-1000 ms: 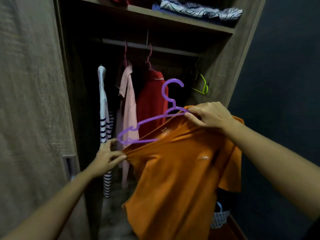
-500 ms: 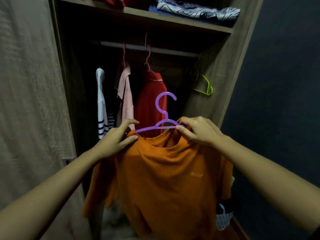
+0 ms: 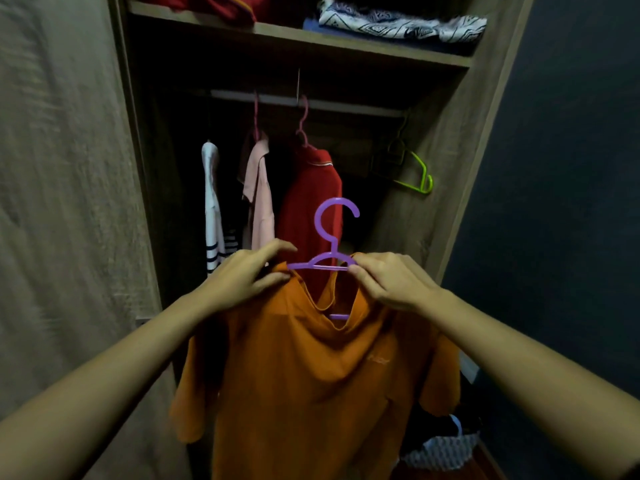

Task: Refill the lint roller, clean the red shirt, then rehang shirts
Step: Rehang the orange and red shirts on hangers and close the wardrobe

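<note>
An orange shirt (image 3: 311, 382) hangs in front of me on a purple hanger (image 3: 332, 233), whose hook stands upright above the collar. My left hand (image 3: 246, 278) pinches the shirt's left shoulder at the hanger's end. My right hand (image 3: 391, 282) grips the hanger's right arm together with the collar. Behind, inside the open wardrobe, the red shirt (image 3: 308, 209) hangs from the rail (image 3: 346, 105) on a pink hanger. No lint roller is in view.
A pink shirt (image 3: 258, 199) and a white striped shirt (image 3: 213, 206) hang left of the red one. An empty green hanger (image 3: 415, 174) hangs at the rail's right end. Folded clothes (image 3: 398, 24) lie on the top shelf. A patterned basket (image 3: 440, 452) sits low right.
The shirt has gone from bunched and tilted to hanging straight on the hanger. My left hand rose from the low hanger end to the shoulder, and the hanger now sits level.
</note>
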Demonstrator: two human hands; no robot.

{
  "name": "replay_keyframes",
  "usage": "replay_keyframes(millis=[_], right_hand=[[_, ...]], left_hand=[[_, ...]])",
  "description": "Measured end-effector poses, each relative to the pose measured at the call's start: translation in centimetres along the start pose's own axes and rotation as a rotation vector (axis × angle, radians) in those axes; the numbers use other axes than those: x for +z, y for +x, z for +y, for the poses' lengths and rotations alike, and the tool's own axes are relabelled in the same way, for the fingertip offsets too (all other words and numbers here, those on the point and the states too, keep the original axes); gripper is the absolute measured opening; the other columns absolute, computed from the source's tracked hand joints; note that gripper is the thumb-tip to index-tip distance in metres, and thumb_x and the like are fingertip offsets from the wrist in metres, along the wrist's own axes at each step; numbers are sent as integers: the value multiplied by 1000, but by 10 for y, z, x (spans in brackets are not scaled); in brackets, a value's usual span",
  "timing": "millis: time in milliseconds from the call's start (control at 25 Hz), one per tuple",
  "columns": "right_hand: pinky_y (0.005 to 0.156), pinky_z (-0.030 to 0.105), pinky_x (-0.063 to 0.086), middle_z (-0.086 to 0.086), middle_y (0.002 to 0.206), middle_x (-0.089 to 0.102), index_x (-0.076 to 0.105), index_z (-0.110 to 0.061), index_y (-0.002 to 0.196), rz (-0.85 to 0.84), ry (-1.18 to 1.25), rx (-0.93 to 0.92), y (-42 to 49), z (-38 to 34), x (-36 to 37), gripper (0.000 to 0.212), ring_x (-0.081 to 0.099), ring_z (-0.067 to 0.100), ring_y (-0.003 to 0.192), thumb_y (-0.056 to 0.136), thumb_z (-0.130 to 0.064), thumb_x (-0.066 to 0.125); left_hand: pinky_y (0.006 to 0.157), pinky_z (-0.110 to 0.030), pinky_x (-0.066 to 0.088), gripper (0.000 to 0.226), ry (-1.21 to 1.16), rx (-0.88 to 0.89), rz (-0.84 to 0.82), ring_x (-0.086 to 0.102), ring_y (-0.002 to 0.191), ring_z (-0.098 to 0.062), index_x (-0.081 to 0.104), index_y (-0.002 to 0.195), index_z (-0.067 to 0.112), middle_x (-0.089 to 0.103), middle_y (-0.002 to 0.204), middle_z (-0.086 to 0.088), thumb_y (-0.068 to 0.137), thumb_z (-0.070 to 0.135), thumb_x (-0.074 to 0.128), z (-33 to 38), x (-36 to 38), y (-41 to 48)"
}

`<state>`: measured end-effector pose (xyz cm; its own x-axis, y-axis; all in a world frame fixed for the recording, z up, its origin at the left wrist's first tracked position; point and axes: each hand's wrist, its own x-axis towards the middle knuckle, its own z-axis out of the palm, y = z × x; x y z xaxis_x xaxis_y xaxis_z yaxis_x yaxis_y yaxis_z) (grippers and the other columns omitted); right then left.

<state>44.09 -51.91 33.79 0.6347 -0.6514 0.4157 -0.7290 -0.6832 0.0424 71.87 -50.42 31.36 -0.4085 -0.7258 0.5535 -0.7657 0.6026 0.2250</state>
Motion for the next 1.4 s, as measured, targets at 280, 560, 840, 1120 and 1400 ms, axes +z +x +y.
replay_keyframes(millis=[280,560,840,1120,1400], right_hand=[[87,38,51,2,110,62,38,-40,126,-37,391,263,-3,40,-20,52,61,15,97,81,-65,40],[85,30,49,11,94,67,64,-22,101,-27,797,309,-9,41,-21,27,65,24,92,95,-33,41],[79,20,48,6,91,68,65,-21,95,111,759,305,-1,35,-34,24,64,13,86,94,-32,43],[87,40,48,-1,92,64,60,-34,93,-9,490,232,15,33,-44,19,61,15,93,95,-39,42],[83,34,46,-2,81,62,61,-27,94,86,741,324,18,28,-37,27,61,14,81,97,-35,35]], left_hand=[[68,-8,45,46,-93,-113,213,62,80,-2,43,103,44,62,89,3,81,12,68,-26,-34,7],[77,-16,44,23,-406,-243,-1,62,92,3,62,105,33,65,101,10,84,25,63,-28,-73,10],[74,-11,46,18,-437,-244,186,62,81,4,69,90,27,70,87,13,92,26,51,-44,-86,-3],[72,-25,43,28,-436,-256,237,54,74,-2,59,89,24,59,83,1,88,47,43,-44,-79,-10],[74,-20,49,38,-344,-176,62,63,81,-2,67,89,21,66,91,7,83,54,49,-55,-85,-17]])
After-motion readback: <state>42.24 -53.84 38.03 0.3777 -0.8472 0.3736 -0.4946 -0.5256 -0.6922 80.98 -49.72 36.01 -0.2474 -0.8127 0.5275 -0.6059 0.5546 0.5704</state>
